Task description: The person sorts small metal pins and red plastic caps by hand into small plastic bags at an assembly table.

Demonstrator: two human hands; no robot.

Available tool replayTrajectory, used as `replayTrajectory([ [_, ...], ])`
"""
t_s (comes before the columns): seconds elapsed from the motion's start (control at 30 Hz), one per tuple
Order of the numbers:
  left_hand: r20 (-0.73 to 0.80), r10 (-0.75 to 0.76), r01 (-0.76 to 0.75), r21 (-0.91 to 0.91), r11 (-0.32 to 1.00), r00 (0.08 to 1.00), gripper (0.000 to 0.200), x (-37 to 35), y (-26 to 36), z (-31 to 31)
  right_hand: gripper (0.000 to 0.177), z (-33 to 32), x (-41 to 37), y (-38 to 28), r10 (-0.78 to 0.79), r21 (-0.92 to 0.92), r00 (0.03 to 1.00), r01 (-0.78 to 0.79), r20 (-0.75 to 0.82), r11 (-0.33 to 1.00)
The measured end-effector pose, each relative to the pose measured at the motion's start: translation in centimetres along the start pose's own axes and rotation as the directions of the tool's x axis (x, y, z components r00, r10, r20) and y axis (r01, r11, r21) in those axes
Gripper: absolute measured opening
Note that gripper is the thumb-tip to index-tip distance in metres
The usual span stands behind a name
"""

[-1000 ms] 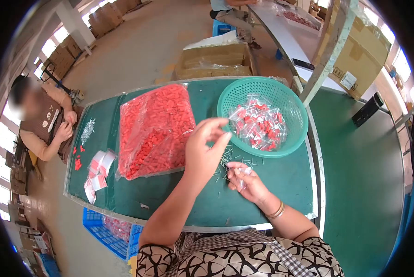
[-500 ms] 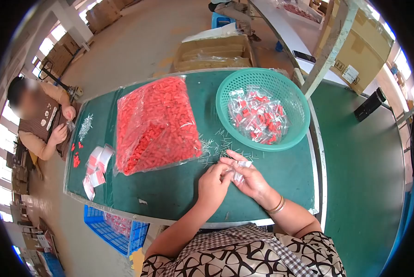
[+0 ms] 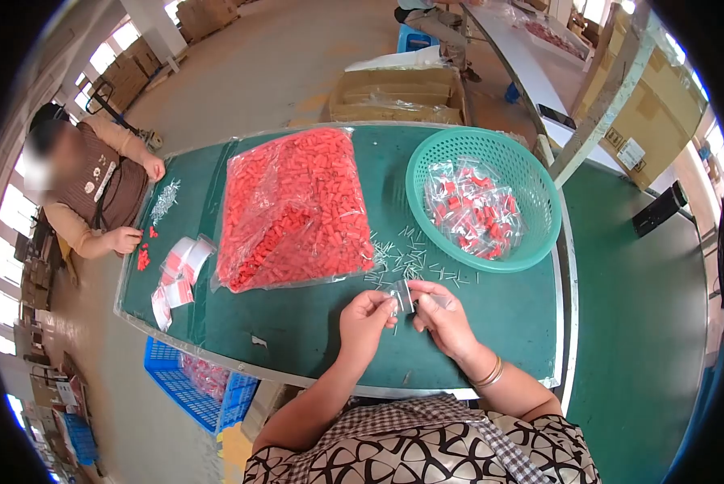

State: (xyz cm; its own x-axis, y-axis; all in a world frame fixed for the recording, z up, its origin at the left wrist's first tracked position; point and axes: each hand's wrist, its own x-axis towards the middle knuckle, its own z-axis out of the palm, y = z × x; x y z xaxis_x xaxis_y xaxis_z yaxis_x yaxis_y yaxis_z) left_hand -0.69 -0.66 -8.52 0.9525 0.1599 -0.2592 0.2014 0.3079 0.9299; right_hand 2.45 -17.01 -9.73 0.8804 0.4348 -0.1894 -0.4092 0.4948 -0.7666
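Note:
Both hands come together over the near part of the green table (image 3: pixel 491 323). Between them is a small clear plastic bag (image 3: pixel 402 297). My left hand (image 3: pixel 365 323) pinches its left side, and a thin metal pin (image 3: pixel 395 329) shows just below those fingertips. On the other side, my right hand (image 3: pixel 447 321) grips the bag between thumb and fingers, with more clear plastic (image 3: pixel 441 301) lying across its fingers. Just beyond my hands, loose metal pins (image 3: pixel 410 260) are scattered on the table.
A large bag of red plastic plugs (image 3: pixel 297 210) lies left of centre. The green basket (image 3: pixel 420 206) at back right holds filled packets (image 3: pixel 475 210). Flat bags (image 3: pixel 186 260) lie at left. A co-worker (image 3: pixel 96 177) sits at the left end, by another pin pile (image 3: pixel 165 202). A blue crate (image 3: pixel 168 385) stands below.
My hands have drawn slightly apart, and the small bag is now stretched upright between the fingertips. The co-worker's hands have separated, one reaching to the red plugs. The view has shifted slightly.

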Motion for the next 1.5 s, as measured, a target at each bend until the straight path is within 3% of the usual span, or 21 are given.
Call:
replayTrajectory([
  [0.03, 0.009, 0.015, -0.015, 0.013, 1.0, 1.0, 0.008, -0.1, -0.2, 0.0, 0.034, 0.7, 0.0, 0.2, -0.086, -0.058, 0.996, 0.086, 0.002, 0.995],
  [0.13, 0.036, 0.051, -0.054, 0.063, 0.997, 0.998, 0.009, -0.3, -0.6, 0.1, 0.029, 1.1, 0.1, 0.4, -0.045, -0.198, 0.999, 0.046, 0.012, 0.979],
  [0.3, 0.005, 0.054, -0.054, 0.14, 0.989, 0.999, 0.007, -0.6, 0.1, -0.5, 0.017, -0.1, 0.3, 0.9, 0.029, -0.071, 0.999, -0.032, -0.04, 0.997],
  [0.47, 0.012, 0.057, -0.058, 0.111, 0.992, 0.998, 0.01, -0.7, 0.0, -0.9, 0.016, 0.4, 0.2, 0.3, 0.039, -0.062, 0.997, -0.043, -0.064, 0.997],
  [0.67, 0.1, 0.001, -0.011, 0.099, 0.995, 0.995, 0.012, -0.7, -0.1, -0.7, 0.01, 0.4, -0.3, 0.7, -0.017, -0.253, 0.999, 0.005, -0.046, 0.968],
  [1.0, 0.119, 0.02, -0.034, 0.116, 0.993, 0.993, 0.01, -0.7, -1.0, -0.6, 0.017, 1.2, -0.7, 0.6, -0.129, -0.437, 0.99, 0.09, -0.062, 0.895],
  [1.17, 0.136, -0.003, -0.002, 0.039, 0.999, 0.991, 0.014, -0.8, -0.9, -0.5, 0.015, 0.9, -0.7, 0.7, -0.141, -0.483, 0.989, 0.106, -0.035, 0.869],
  [1.27, 0.16, -0.018, 0.022, -0.021, 1.0, 0.987, 0.014, -0.6, -0.6, -0.8, 0.013, 0.7, -0.7, 0.1, -0.166, -0.568, 0.984, 0.174, 0.067, 0.804],
  [1.37, 0.157, -0.018, 0.023, -0.036, 0.999, 0.987, 0.011, -0.4, -0.4, -1.0, 0.013, 0.2, -0.5, 0.1, -0.064, -0.353, 0.997, 0.075, 0.043, 0.933],
  [1.5, 0.131, -0.027, 0.03, -0.022, 0.999, 0.991, 0.011, -0.5, -0.4, -0.9, 0.01, -0.1, -0.4, 0.2, -0.03, -0.377, 0.999, 0.033, 0.015, 0.926],
])
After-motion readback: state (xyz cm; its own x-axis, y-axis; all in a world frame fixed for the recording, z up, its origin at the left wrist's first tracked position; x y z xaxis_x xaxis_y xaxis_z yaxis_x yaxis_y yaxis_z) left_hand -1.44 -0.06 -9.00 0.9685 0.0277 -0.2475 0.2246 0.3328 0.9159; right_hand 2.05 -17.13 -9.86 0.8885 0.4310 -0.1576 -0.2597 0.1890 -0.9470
